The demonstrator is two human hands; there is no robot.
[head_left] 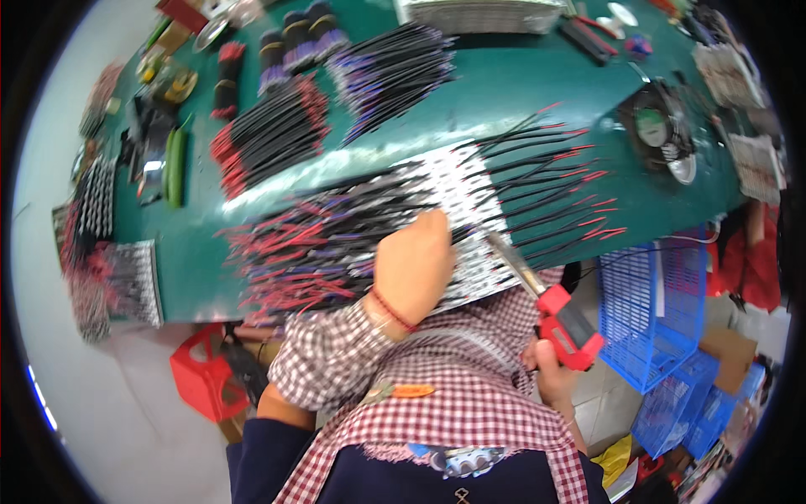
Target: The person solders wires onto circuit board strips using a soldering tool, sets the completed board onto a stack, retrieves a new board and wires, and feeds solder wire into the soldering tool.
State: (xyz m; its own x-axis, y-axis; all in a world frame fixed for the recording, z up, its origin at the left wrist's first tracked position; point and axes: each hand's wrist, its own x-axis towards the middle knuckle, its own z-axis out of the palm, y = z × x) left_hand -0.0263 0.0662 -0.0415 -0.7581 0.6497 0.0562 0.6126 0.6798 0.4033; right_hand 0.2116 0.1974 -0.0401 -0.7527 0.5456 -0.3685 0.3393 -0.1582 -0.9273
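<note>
My left hand [413,265] is curled, knuckles up, pressing on a row of white strips [457,189] with black and red wires [554,181] laid on the green table [520,80]. What its fingers pinch is hidden under the hand. My right hand [554,374] grips the red handle of a soldering iron [550,298]. The iron's metal tip points up-left at the strips, just right of my left hand. More red and purple-tipped wires [294,248] fan out left of the left hand.
Bundles of black wires [273,134] and purple-tipped wires [386,71] lie farther back. A small fan [659,130] sits at the right. Blue plastic baskets [655,302] stand right of the table, a red stool [206,374] lower left. Tools lie along the left edge.
</note>
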